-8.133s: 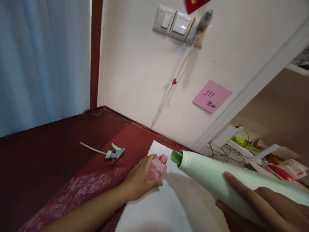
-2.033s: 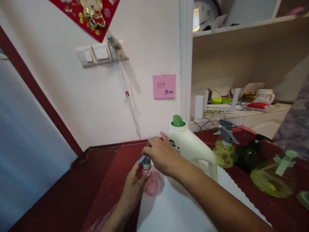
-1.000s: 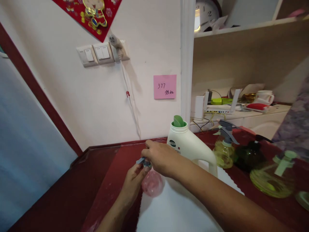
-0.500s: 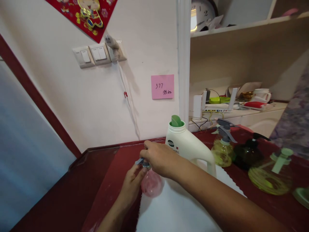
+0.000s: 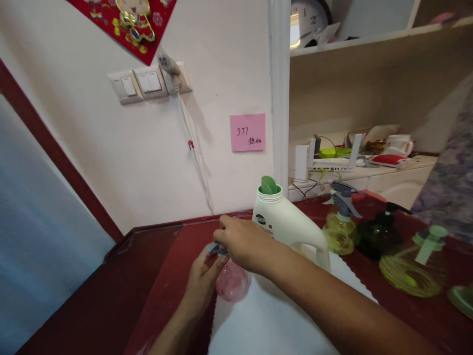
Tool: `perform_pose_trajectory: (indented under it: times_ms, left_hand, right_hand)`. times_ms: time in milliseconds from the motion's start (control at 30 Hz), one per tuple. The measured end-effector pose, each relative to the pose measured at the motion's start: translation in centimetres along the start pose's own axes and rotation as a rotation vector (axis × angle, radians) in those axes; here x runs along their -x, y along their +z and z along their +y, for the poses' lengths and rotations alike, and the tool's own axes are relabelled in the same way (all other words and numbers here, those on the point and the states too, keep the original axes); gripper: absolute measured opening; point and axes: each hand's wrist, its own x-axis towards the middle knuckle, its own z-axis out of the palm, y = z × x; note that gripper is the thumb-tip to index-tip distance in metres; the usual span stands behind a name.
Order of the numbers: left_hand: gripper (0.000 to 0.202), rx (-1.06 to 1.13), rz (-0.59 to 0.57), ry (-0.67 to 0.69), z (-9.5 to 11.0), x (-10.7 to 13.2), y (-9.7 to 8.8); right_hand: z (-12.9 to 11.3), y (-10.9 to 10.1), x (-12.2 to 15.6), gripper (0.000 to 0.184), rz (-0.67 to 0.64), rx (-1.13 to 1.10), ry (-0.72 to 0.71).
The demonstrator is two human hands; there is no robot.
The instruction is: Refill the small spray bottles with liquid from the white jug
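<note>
A small pink spray bottle (image 5: 232, 282) stands on the white cloth (image 5: 269, 320). My left hand (image 5: 201, 273) grips its body from the left. My right hand (image 5: 247, 244) is closed over the grey spray head (image 5: 214, 247) on the bottle's neck; only the nozzle tip shows past my fingers. Right behind my right hand stands a white detergent jug (image 5: 291, 227) with an open green spout.
Two yellow-green spray bottles (image 5: 338, 227) (image 5: 414, 264) and a dark bottle (image 5: 380, 236) stand on the red table (image 5: 111, 291) to the right. A wall with switches (image 5: 148, 81), a cable and a pink note (image 5: 247, 132) is behind. A cluttered shelf (image 5: 369, 162) is at back right.
Eight seconds ago my right hand held the white jug tipped at the open pink bottle, and the spray head lay on the table. Now the jug stands upright and the spray head is on the bottle.
</note>
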Motion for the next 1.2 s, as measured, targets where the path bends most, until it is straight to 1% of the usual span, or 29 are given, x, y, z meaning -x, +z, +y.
perform_pose_trajectory:
  times_ms: [67, 167, 233, 300, 367, 400, 467, 567, 633, 667, 733, 833, 900, 967, 1033, 1133, 1200]
  left_hand:
    - [0.032, 0.015, -0.061, -0.041, -0.2, 0.1, -0.6]
    - [0.034, 0.032, -0.088, -0.08, 0.0, 0.0, -0.7]
    - [0.046, 0.05, -0.051, -0.064, 0.3, -0.3, -0.2]
    - [0.056, 0.046, 0.029, -0.039, 0.5, -0.6, 0.5]
    - [0.053, 0.021, 0.094, -0.026, 0.6, -0.8, 0.9]
    - [0.049, 0.007, 0.104, -0.024, 0.6, -0.8, 0.9]
    - [0.04, -0.003, 0.075, -0.02, 0.4, -0.7, 0.5]
    - [0.031, 0.013, -0.043, -0.045, 0.1, -0.3, -0.5]
    - [0.031, 0.016, -0.096, -0.069, -0.1, -0.1, -0.9]
    - [0.032, 0.021, -0.1, -0.07, -0.1, 0.0, -1.0]
    - [0.037, 0.031, -0.06, -0.048, -0.2, 0.0, -0.7]
    - [0.049, 0.022, 0.044, -0.012, -0.2, -0.3, 0.1]
    - [0.048, -0.014, 0.088, -0.009, -0.1, -0.5, 0.4]
    - [0.042, -0.04, 0.095, -0.005, -0.1, -0.6, 0.3]
    - [0.038, -0.044, 0.056, 0.003, -0.3, -0.6, -0.1]
    - [0.03, 0.011, -0.071, -0.01, -0.6, -0.4, -1.0]
    - [0.026, 0.04, -0.122, -0.034, -0.8, -0.2, -1.3]
  right_hand:
    - [0.0, -0.1, 0.0, 0.013, -0.006, 0.001, 0.004]
    - [0.0, -0.1, 0.0, 0.015, -0.014, 0.003, 0.007]
    - [-0.1, 0.0, -0.1, 0.018, -0.014, 0.005, 0.006]
    - [-0.1, 0.1, -0.1, 0.019, -0.014, 0.005, 0.003]
    - [-0.1, 0.1, -0.2, 0.019, -0.015, 0.006, 0.003]
    - [-0.1, 0.1, -0.2, 0.019, -0.017, 0.007, 0.004]
    - [-0.1, 0.0, -0.1, 0.019, -0.019, 0.01, 0.006]
    - [-0.1, -0.1, 0.0, 0.016, -0.013, 0.014, 0.005]
    - [-0.1, -0.1, 0.0, 0.015, -0.01, 0.014, 0.005]
    - [-0.2, -0.1, 0.0, 0.015, -0.009, 0.015, 0.005]
    - [-0.2, -0.1, 0.0, 0.016, -0.01, 0.015, 0.004]
    - [-0.2, 0.1, -0.1, 0.02, -0.014, 0.016, -0.002]
    - [-0.2, 0.1, -0.1, 0.02, -0.015, 0.016, -0.001]
    - [-0.2, 0.1, -0.1, 0.019, -0.014, 0.017, 0.003]
    - [-0.2, 0.1, -0.1, 0.018, -0.017, 0.018, 0.003]
    - [-0.1, 0.1, 0.0, 0.015, -0.012, 0.019, 0.001]
    - [-0.1, 0.1, 0.1, 0.014, -0.002, 0.019, 0.0]
